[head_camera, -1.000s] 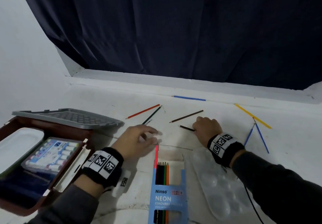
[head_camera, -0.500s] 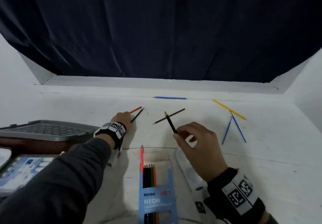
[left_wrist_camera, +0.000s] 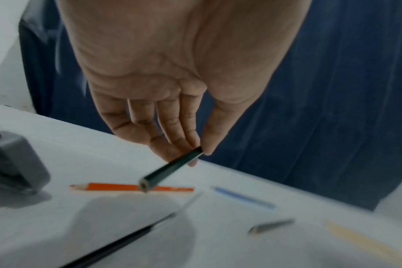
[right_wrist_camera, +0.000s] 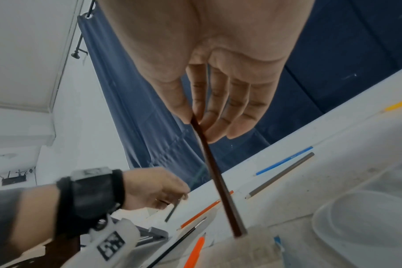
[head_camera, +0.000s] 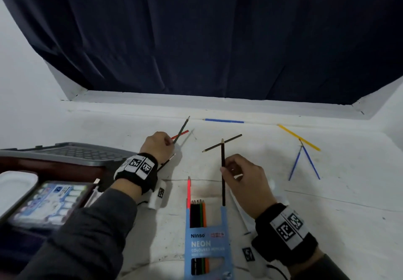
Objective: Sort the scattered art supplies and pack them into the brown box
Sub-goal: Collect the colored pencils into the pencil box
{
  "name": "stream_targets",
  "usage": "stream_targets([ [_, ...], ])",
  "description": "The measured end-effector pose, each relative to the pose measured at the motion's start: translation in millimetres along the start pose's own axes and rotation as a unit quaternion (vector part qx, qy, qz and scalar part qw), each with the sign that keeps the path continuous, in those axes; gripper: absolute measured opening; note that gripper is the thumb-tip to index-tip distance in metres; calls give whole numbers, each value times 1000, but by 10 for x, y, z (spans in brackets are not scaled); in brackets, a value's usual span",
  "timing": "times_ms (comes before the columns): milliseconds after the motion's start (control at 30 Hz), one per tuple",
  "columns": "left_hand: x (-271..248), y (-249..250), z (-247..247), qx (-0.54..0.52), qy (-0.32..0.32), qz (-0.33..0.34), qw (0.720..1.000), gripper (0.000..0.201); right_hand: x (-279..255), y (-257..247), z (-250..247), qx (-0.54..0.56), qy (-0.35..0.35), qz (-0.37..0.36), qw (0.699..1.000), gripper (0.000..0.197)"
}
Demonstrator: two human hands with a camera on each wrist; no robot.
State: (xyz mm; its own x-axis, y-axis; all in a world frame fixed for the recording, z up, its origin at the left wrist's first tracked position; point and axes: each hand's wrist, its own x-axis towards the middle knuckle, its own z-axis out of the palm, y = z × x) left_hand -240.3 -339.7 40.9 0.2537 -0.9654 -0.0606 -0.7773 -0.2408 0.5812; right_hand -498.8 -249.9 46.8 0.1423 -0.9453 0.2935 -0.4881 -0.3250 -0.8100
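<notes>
The right hand [head_camera: 246, 179] pinches a dark brown pencil [head_camera: 222, 170] between thumb and fingertips, its blunt end hanging over the open mouth of the blue pencil pack [head_camera: 206, 242] at six o'clock. The left hand [head_camera: 158, 146] pinches a dark green pencil [head_camera: 182, 129], lifted off the table [head_camera: 327, 214] at about eleven o'clock, point tilted away.

As I judge it, sorting is partly done. A few pencils stand in the pack and a neon red pencil [head_camera: 188, 190] sticks out above them. The brown box [head_camera: 54, 168] lies open at nine o'clock with a set of paint tubes [head_camera: 50, 199] already inside. Left on the table: an orange-red pencil [head_camera: 183, 133] under the left hand, a thin black brush [left_wrist_camera: 117, 243] near that wrist, a grey-brown pencil [head_camera: 231, 140] at twelve, a blue pencil [head_camera: 224, 121] beyond it, a yellow stick [head_camera: 296, 137] and two blue brushes [head_camera: 305, 162] at two o'clock.

A clear plastic palette [right_wrist_camera: 365, 226] lies right beside the pack under the right wrist, crowding the hand there; a grey tray [head_camera: 65, 152] rests on the box's far edge.
</notes>
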Motion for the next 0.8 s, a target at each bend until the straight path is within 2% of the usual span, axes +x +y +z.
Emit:
stream_targets([
  [67, -266, 58, -44, -113, 33, 34, 993, 2, 24, 12, 32, 13, -26, 20, 999, 8],
  [100, -444, 91, -62, -177, 29, 48, 983, 3, 32, 15, 52, 16, -41, 32, 999, 10],
  [167, -812, 142, -68, -284, -5, 66, 956, 6, 39, 21, 99, 11, -65, 48, 997, 18],
  [267, -1216, 140, 52, -330, -62, 66, 940, 15, 38, 44, 165, 19, -76, 55, 995, 29],
  [400, -1341, 25, 304, -300, -105, 74, 945, 16, 35, 117, 231, 29, -73, 65, 995, 37],
  [633, -1166, 59, 453, -199, -121, 110, 966, 21, 50, 236, 316, 1, -99, 61, 993, 66],
  [700, -1136, 77, 489, -155, -142, 115, 971, 23, 55, 248, 342, -1, -110, 54, 992, 65],
  [800, -1135, 101, 553, -65, -152, 139, 976, 26, 62, 284, 377, -30, -136, 38, 989, 51],
])
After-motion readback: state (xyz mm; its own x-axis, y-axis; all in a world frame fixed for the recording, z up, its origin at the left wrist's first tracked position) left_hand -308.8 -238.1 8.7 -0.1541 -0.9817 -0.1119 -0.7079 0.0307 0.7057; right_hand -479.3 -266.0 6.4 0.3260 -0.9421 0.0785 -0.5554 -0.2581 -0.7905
